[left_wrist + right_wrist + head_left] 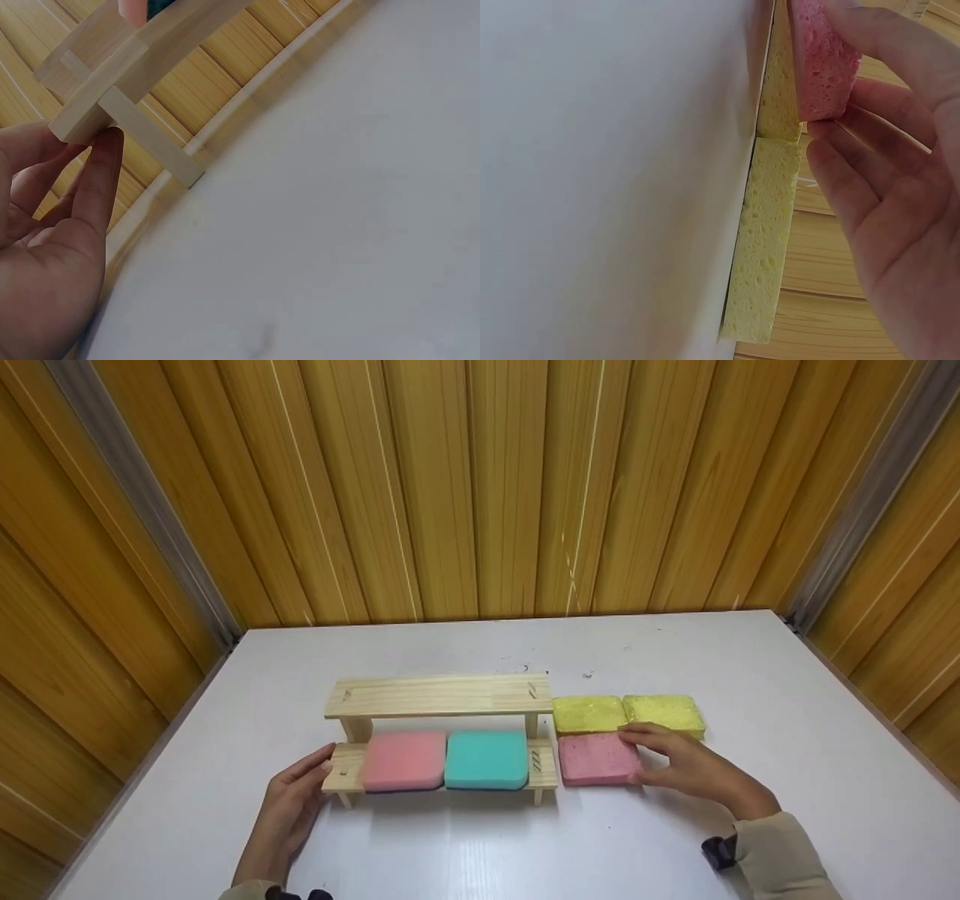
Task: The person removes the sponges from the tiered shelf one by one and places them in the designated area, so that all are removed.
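Note:
A two-tier wooden stand (439, 695) is on the white table, its lower step in front of the higher one. Side by side on the lower step lie a pink scrub sponge (405, 760) and a turquoise scrub sponge (487, 759), dark layer underneath. My left hand (289, 802) holds the left end of that lower step (94, 112) by the fingertips. To the right of the stand, my right hand (686, 765) pinches a darker pink porous sponge (825, 64) by its right side, thumb at the near corner. Behind it are two yellow sponges (589, 714), end to end.
The white tabletop (465, 847) extends around the stand and sponges. Yellow wood-patterned panels (502, 495) rise behind the table and at both sides. Small dark marks (587, 676) dot the surface behind the stand.

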Demonstrator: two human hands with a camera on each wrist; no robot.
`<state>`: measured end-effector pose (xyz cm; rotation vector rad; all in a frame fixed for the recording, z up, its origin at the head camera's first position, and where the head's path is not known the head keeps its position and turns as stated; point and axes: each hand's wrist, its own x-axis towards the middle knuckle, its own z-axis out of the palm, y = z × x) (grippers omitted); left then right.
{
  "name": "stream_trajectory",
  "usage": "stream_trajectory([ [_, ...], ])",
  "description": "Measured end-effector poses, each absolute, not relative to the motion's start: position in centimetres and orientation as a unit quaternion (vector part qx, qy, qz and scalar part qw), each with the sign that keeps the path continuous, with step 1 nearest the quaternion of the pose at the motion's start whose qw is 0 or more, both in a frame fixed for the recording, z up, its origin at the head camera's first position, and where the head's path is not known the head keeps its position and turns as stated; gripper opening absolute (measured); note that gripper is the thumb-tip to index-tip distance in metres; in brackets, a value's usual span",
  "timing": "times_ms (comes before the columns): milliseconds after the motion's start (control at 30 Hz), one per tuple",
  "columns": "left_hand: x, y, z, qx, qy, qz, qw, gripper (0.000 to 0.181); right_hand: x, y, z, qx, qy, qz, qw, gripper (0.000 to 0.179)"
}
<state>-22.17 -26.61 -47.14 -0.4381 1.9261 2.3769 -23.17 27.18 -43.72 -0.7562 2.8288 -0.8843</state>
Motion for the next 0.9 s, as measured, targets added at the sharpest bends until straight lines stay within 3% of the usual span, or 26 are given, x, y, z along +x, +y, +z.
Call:
stream_trajectory([
  [633,-22.02,-26.51,-47.12,-0.132,0.621,0.772,0.022,0.051,-23.01,27.12,-43.76,-0.237,0.926,-0.289,0.057,0.067],
  [900,-22.12,-26.58,-47.12,-0.137,0.624,0.769,0.023,0.05,-22.99,27.11,-43.72,-0.262,0.925,-0.273,0.036,0.066],
])
